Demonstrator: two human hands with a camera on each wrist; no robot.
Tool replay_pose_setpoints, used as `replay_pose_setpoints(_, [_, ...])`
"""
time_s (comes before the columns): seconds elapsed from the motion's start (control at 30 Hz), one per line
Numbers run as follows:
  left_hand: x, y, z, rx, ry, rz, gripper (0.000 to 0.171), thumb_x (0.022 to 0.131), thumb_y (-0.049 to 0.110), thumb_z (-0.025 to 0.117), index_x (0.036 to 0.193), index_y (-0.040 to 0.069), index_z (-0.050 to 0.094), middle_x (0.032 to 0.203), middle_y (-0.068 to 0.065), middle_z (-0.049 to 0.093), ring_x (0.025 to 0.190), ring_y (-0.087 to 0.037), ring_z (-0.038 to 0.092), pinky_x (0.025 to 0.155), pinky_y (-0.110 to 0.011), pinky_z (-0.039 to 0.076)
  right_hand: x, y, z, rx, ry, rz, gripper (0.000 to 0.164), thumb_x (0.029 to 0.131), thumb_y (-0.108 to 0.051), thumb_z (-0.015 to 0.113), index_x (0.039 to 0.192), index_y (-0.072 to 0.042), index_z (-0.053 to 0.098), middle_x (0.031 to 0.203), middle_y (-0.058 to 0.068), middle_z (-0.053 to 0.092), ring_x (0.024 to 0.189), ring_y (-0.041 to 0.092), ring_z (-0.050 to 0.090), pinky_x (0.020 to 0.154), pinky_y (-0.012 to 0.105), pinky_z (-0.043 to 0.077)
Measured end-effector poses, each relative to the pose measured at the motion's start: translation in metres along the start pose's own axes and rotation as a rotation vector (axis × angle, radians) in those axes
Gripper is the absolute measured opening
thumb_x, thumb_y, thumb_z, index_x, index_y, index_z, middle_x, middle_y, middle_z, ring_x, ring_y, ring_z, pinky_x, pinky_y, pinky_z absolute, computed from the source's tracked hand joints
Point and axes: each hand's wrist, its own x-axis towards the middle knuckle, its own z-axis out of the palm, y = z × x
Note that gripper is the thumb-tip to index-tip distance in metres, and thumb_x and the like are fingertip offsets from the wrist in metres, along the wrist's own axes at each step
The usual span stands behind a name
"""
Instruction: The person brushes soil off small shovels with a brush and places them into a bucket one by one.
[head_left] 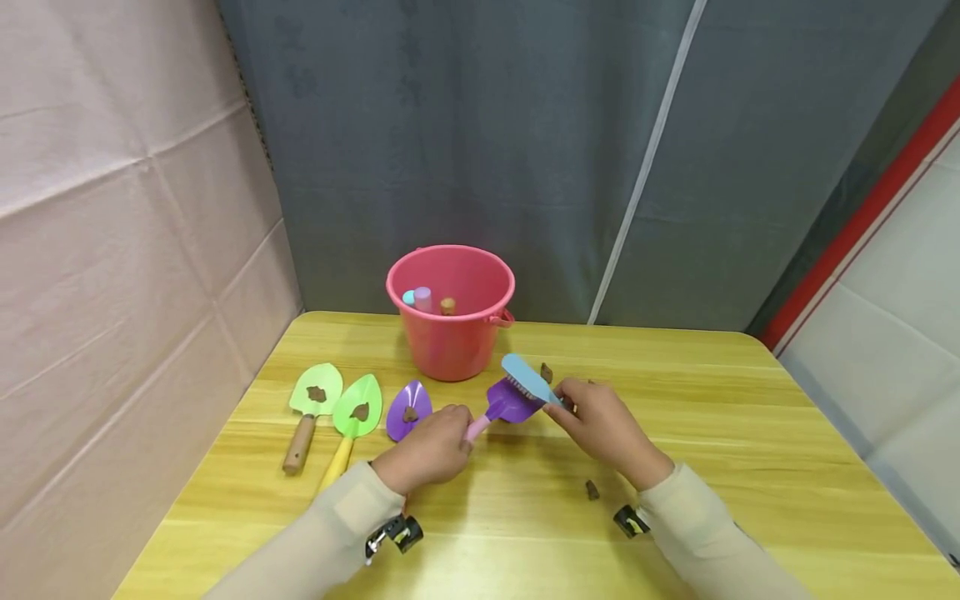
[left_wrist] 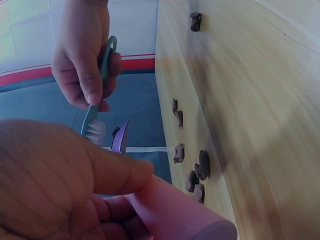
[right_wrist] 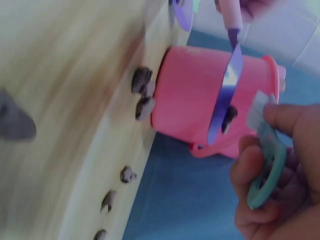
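My left hand (head_left: 431, 450) grips the pink handle (left_wrist: 175, 210) of a small purple shovel (head_left: 512, 403), its blade raised over the table. On that blade lies a dark brown lump (right_wrist: 229, 119). My right hand (head_left: 606, 423) holds a light blue brush (head_left: 527, 377) by its looped handle. The white bristles (left_wrist: 95, 132) hang close to the blade, which the brush partly overlaps in the head view. Left of my hands lie a pale green shovel (head_left: 327, 377), a green shovel (head_left: 369, 392) and another purple shovel (head_left: 421, 393), each bearing a brown lump.
A pink bucket (head_left: 450, 350) stands behind the shovels, with several handle ends (head_left: 423, 298) showing inside. Loose brown lumps are scattered on the wooden table (head_left: 720, 400), including one (head_left: 592, 490) near my right wrist and one (head_left: 546, 372) behind the brush. A grey curtain (head_left: 465, 150) hangs behind.
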Motion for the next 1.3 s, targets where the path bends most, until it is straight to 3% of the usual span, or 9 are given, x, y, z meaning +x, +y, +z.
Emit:
replay_pose_setpoints(0.13, [0.000, 0.001, -0.001, 0.000, 0.000, 0.000, 0.007, 0.089, 0.001, 0.063, 0.093, 0.002, 0.057, 0.080, -0.005, 0.051, 0.069, -0.019, 0.049, 0.061, -0.034, 0.044, -0.002, -0.005, 0.004, -0.008, -0.069, -0.021, 0.013, 0.093, -0.021, 0.071, 0.089, -0.013, 0.062, 0.065, -0.008, 0.046, 0.055, 0.005, 0.037, 0.050, 0.023, 0.032])
replay_pose_setpoints(0.4, [0.000, -0.002, 0.001, 0.001, 0.000, 0.010, 0.008, 0.088, 0.000, 0.063, 0.093, 0.002, 0.057, 0.079, -0.004, 0.051, 0.069, -0.019, 0.049, 0.061, -0.033, 0.045, -0.003, 0.003, 0.004, -0.048, -0.050, 0.006, 0.014, 0.092, -0.021, 0.072, 0.087, -0.013, 0.061, 0.060, -0.009, 0.041, 0.051, 0.002, 0.033, 0.055, 0.030, 0.041])
replay_pose_setpoints(0.5, [-0.001, -0.004, 0.001, 0.010, 0.008, 0.022, 0.008, 0.087, 0.000, 0.063, 0.093, 0.002, 0.058, 0.079, -0.004, 0.051, 0.069, -0.018, 0.049, 0.061, -0.033, 0.045, -0.003, 0.008, 0.004, -0.048, -0.052, 0.012, 0.016, 0.093, -0.021, 0.071, 0.085, -0.014, 0.059, 0.060, -0.008, 0.040, 0.051, 0.003, 0.032, 0.055, 0.028, 0.039])
replay_pose_setpoints(0.53, [-0.001, -0.004, 0.001, 0.012, 0.010, 0.022, 0.008, 0.087, 0.000, 0.063, 0.093, 0.002, 0.058, 0.079, -0.004, 0.051, 0.069, -0.018, 0.049, 0.062, -0.034, 0.045, -0.003, 0.010, 0.004, -0.042, -0.056, 0.029, 0.017, 0.093, -0.022, 0.071, 0.085, -0.014, 0.059, 0.060, -0.008, 0.040, 0.051, 0.004, 0.032, 0.052, 0.026, 0.033])
replay_pose_setpoints(0.77, [-0.004, -0.006, 0.001, 0.014, 0.017, 0.024, 0.008, 0.087, -0.002, 0.063, 0.091, 0.002, 0.057, 0.079, -0.005, 0.051, 0.069, -0.019, 0.048, 0.064, -0.035, 0.044, -0.005, 0.030, 0.005, -0.012, -0.077, 0.126, 0.016, 0.095, -0.022, 0.068, 0.087, -0.011, 0.059, 0.063, -0.005, 0.044, 0.050, 0.007, 0.035, 0.046, 0.024, 0.031])
replay_pose_setpoints(0.93, [-0.004, -0.007, 0.002, 0.014, 0.007, 0.009, 0.008, 0.087, -0.001, 0.063, 0.092, 0.002, 0.058, 0.079, -0.005, 0.051, 0.068, -0.019, 0.048, 0.062, -0.034, 0.044, -0.003, 0.037, 0.005, -0.038, -0.017, 0.136, 0.016, 0.096, -0.022, 0.067, 0.089, -0.010, 0.062, 0.061, -0.005, 0.045, 0.049, 0.008, 0.036, 0.045, 0.024, 0.030])
replay_pose_setpoints(1.1, [-0.003, -0.006, 0.002, 0.010, -0.012, -0.011, 0.008, 0.087, -0.001, 0.062, 0.093, 0.001, 0.057, 0.079, -0.005, 0.051, 0.068, -0.019, 0.049, 0.060, -0.034, 0.044, -0.001, 0.021, 0.007, -0.027, 0.036, 0.078, 0.014, 0.094, -0.021, 0.070, 0.088, -0.011, 0.064, 0.062, -0.006, 0.047, 0.050, 0.006, 0.036, 0.046, 0.024, 0.031])
replay_pose_setpoints(1.3, [-0.003, -0.001, 0.004, -0.004, -0.023, -0.010, 0.011, 0.086, -0.002, 0.063, 0.093, 0.000, 0.055, 0.080, -0.007, 0.050, 0.071, -0.021, 0.049, 0.063, -0.036, 0.045, 0.000, -0.007, 0.014, -0.049, -0.037, -0.048, 0.018, 0.091, -0.023, 0.073, 0.085, -0.015, 0.059, 0.063, -0.009, 0.041, 0.054, 0.005, 0.035, 0.049, 0.023, 0.030])
